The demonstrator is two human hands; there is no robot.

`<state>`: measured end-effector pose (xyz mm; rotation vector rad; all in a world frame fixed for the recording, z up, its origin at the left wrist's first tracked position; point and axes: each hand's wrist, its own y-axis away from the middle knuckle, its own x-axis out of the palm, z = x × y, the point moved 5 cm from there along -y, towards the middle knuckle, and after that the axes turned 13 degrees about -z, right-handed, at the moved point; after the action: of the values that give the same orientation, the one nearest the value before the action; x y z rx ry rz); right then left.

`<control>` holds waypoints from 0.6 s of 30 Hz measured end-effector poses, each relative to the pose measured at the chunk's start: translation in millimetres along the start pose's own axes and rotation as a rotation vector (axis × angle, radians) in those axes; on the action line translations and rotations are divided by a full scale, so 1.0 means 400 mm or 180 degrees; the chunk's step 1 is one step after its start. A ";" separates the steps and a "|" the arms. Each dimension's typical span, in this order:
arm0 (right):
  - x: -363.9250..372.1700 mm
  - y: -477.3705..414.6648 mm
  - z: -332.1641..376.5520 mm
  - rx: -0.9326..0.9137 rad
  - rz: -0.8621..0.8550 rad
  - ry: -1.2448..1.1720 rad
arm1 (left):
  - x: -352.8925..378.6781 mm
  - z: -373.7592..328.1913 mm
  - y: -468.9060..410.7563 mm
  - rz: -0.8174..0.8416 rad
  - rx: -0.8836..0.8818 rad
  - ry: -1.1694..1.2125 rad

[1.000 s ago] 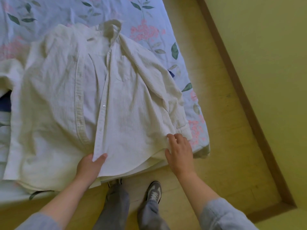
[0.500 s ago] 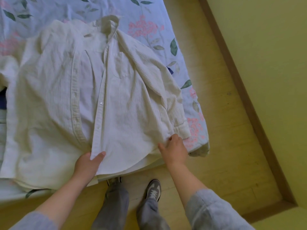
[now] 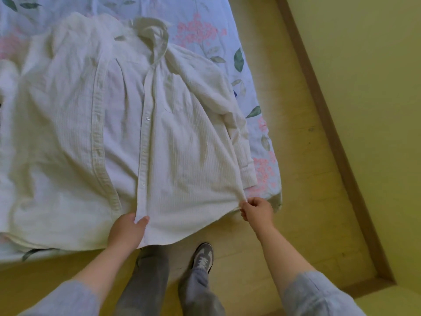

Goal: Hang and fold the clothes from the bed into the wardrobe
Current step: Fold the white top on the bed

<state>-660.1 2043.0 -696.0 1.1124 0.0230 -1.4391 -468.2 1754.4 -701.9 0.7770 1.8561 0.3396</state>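
A cream button-up shirt (image 3: 182, 144) lies spread on the bed, front up and unbuttoned, collar at the far end. Its right sleeve is folded down along the shirt's right side. My left hand (image 3: 127, 231) pinches the bottom of the button placket at the hem, thumb on top. My right hand (image 3: 258, 212) grips the hem's right corner near the bed edge, fingers curled round the cloth. The right front panel is pulled taut between both hands.
The bed has a pale blue floral sheet (image 3: 227, 42); its near edge runs along the bottom left. A wooden floor (image 3: 296, 179) lies to the right, bounded by a brown skirting board (image 3: 330, 110) and yellow wall. My legs and a shoe (image 3: 202, 256) stand below the hem.
My right hand slid from lying flat on the cloth to gripping the hem corner and drew it rightward. The front panel is now stretched flatter. My left hand kept its hold.
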 end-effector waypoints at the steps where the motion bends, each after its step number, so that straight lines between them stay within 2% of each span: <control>1: 0.011 -0.001 0.006 -0.0036 0.0006 0.0091 | 0.000 -0.002 -0.004 -0.0026 0.0016 -0.0029; 6: 0.011 0.016 0.044 -0.0202 0.0050 0.0311 | -0.030 -0.062 -0.028 -0.0172 0.0233 0.0012; 9: -0.023 0.031 0.097 -0.0422 -0.0145 0.0264 | -0.062 -0.112 -0.034 -0.0325 0.0311 0.0098; 18: -0.033 0.003 0.389 -0.0900 -0.0130 0.0313 | -0.173 -0.323 -0.108 -0.0497 0.0455 0.0566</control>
<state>-753.8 1958.4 -604.0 0.9518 0.3113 -1.3674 -583.4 1692.2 -622.9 0.7106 2.1126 0.1821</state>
